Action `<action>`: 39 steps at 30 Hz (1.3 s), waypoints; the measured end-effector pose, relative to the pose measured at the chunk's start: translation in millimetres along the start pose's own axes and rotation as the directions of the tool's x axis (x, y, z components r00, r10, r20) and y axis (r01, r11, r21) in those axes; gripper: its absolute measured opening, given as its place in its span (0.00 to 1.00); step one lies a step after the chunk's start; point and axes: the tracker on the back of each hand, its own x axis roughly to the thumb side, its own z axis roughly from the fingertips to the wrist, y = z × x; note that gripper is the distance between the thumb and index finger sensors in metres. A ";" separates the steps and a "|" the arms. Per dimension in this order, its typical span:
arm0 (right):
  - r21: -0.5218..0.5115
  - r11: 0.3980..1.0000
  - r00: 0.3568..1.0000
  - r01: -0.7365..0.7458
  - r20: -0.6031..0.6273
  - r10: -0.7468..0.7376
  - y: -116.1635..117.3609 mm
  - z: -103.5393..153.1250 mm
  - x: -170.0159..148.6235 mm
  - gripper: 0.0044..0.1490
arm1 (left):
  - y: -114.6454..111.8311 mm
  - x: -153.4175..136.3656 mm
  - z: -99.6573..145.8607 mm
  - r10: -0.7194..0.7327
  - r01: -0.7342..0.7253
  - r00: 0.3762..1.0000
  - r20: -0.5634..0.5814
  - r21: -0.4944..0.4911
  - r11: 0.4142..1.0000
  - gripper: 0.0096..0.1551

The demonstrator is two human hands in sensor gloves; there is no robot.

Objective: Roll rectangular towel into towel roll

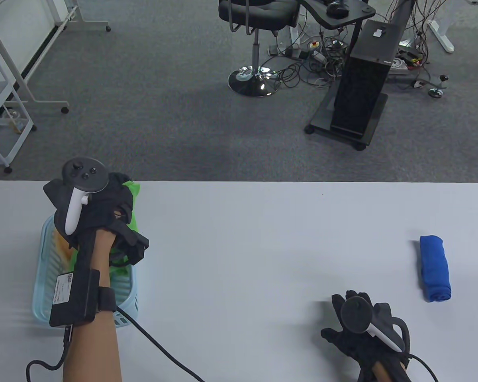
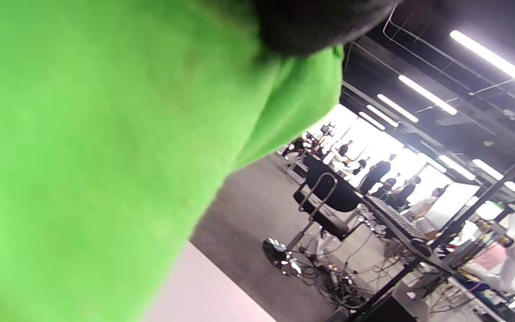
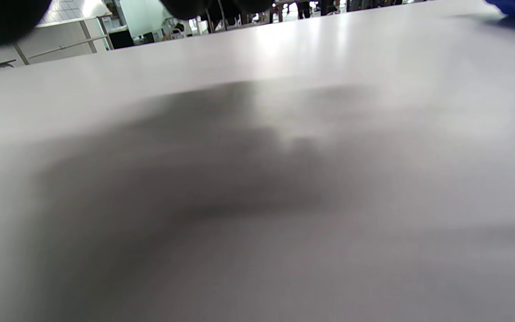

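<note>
The left hand (image 1: pixel 103 207) is over a ribbed, pale blue plastic basket (image 1: pixel 47 274) at the far left of the smooth white tabletop (image 1: pixel 243 246), gripping a soft, fuzzy green towel (image 2: pixel 105 147) that bunches under its fingers, though the exact grasp is probably hidden. The right hand (image 1: pixel 362 322) rests flat and spread near the right edge. A blue towel roll (image 1: pixel 434 267), a plush cylinder, lies further right.

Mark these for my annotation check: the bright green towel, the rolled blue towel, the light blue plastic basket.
bright green towel (image 2: pixel 96 147), left wrist view, its broad face
rolled blue towel (image 1: pixel 434 267), table view, mid-roll
light blue plastic basket (image 1: pixel 44 274), table view, left wall
</note>
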 end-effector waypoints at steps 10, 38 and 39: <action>0.013 1.000 1.000 0.010 0.011 -0.010 1.7 -1.0 0.9 0.61 | -38.7 -77.9 -18.7 -0.343 0.314 0.900 -0.271 -0.146 0.938 0.24; 0.054 0.998 0.998 -0.012 -0.063 0.015 6.0 -4.4 -8.5 0.61 | -62.6 -93.4 -53.9 -0.352 0.280 0.877 -0.327 -0.246 0.928 0.22; 0.051 0.999 0.998 -0.008 -0.060 0.011 5.3 -4.0 -8.1 0.61 | -50.4 -81.3 -46.2 -0.300 0.248 0.905 -0.302 -0.201 0.948 0.22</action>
